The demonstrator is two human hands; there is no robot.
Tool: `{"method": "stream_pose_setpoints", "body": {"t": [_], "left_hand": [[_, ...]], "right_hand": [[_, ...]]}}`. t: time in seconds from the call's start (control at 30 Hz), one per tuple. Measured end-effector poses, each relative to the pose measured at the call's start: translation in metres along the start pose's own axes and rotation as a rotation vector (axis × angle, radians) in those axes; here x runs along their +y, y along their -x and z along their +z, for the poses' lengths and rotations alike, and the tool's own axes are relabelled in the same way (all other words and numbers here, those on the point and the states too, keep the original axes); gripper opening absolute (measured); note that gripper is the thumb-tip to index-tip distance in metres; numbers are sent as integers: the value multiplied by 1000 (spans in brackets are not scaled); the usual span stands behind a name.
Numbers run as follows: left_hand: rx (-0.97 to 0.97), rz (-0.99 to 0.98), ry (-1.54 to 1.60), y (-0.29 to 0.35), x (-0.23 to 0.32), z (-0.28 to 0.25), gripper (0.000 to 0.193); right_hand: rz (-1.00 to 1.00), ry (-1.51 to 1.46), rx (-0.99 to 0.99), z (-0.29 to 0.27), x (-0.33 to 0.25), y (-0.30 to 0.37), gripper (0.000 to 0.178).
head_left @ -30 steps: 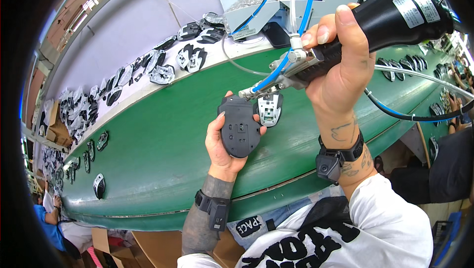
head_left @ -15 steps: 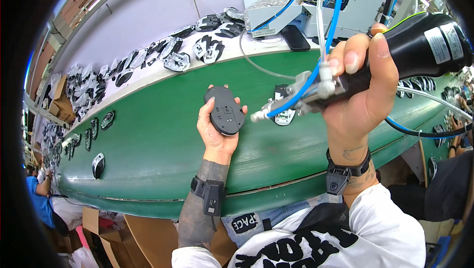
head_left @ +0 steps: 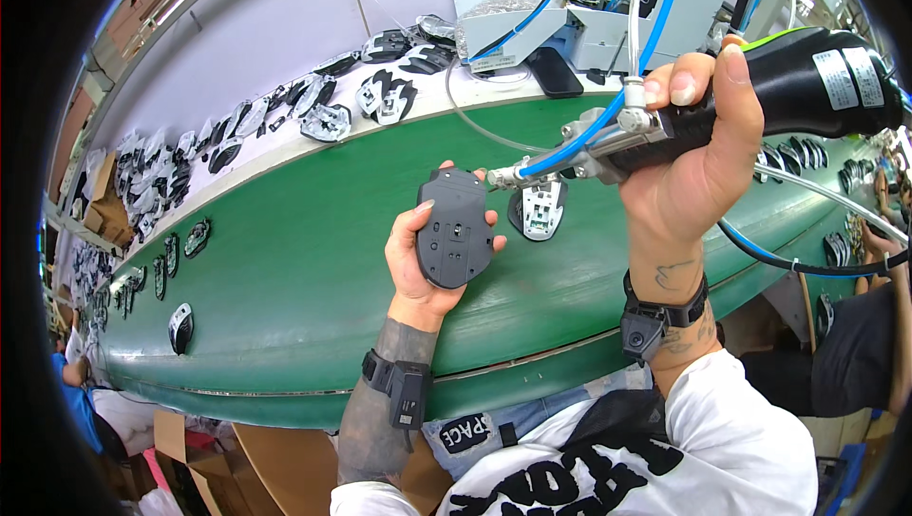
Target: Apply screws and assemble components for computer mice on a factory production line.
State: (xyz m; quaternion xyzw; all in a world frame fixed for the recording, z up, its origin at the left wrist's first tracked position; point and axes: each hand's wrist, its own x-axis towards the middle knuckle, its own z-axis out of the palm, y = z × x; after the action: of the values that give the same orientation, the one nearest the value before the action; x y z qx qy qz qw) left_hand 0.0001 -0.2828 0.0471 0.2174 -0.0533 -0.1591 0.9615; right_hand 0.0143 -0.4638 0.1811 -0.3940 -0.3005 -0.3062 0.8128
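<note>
In my left hand (head_left: 410, 264) lies a dark grey computer mouse (head_left: 454, 248), its underside with small holes facing up. Fingers wrap round both of its sides. My right hand (head_left: 698, 141) grips a black electric screwdriver (head_left: 807, 88), held nearly level with its front pointing left. Blue and clear hoses run to the metal fitting (head_left: 608, 147) at its front. The nozzle tip (head_left: 501, 177) is at the mouse's upper right edge; whether they touch I cannot tell. Just beyond, an opened mouse body (head_left: 541, 210) with a white inside rests on the green belt (head_left: 313, 202).
Mouse shells (head_left: 385, 98) line the white ledge behind the belt. A black phone (head_left: 554, 72) lies there beside a grey-white machine (head_left: 603, 36) and a tray of screws (head_left: 508, 12). Another mouse part (head_left: 180, 328) sits left on the belt. People work at both sides.
My left hand has shifted slightly right, and the mouse is turned a little in it. The screwdriver's nozzle has risen in the picture toward the mouse's upper end.
</note>
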Motion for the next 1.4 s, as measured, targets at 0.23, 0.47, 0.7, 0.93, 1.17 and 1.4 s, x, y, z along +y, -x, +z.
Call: {"method": "stream_pose_setpoints", "body": {"t": [0.23,0.47,0.7,0.93,1.17,1.4], "left_hand": [[26,-73,30,2,-5,-2,59],[-84,-114,27,0,2,-2,57],[324,171,-205,-5,8,-14,52],[185,279,-2,-6,8,-12,52],[99,292,48,-2,8,-2,53],[155,288,83,-1,1,8,53]], "right_hand": [[-3,92,19,-1,5,-1,15],[1,76,-107,-2,2,1,17],[6,-18,-22,5,-3,2,23],[169,-140,-109,20,-7,22,28],[164,-26,-152,25,-3,25,28],[140,-92,-192,23,-2,28,29]]}}
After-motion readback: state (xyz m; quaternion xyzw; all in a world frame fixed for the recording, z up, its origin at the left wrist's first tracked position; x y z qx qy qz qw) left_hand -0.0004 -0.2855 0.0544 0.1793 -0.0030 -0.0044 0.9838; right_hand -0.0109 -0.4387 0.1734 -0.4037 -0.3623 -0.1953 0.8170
